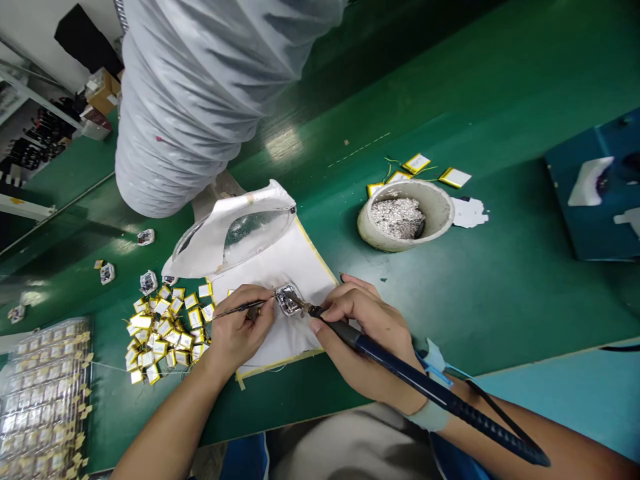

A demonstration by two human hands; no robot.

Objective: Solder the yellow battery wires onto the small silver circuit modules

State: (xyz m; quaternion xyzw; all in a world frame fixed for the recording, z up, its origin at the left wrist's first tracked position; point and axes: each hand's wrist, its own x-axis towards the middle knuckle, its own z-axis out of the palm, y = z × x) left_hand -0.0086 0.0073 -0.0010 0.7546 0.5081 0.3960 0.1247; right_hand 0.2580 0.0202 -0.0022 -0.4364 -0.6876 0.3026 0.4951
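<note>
A small white-cased electronic device (289,299) lies on a white sheet (280,343) edged with yellow tape, its inner parts exposed. My right hand (373,333) is closed around a dark soldering iron (400,370), whose tip reaches the device's right side. In my left hand (243,328) a pair of thin dark tweezers (245,307) is pinched, their points at the device's left edge. What the tweezer points hold is too small to make out. A light wrist strap (431,413) with a cord circles my right wrist.
Yellow-edged batteries (165,333) lie heaped left of the sheet, near a clear tray (43,400). A pot of metallic shavings (400,220) stands right, beside more batteries. A grey duct (195,100) with a clear hood (255,230) overhangs the sheet. A blue box (595,227) stands far right.
</note>
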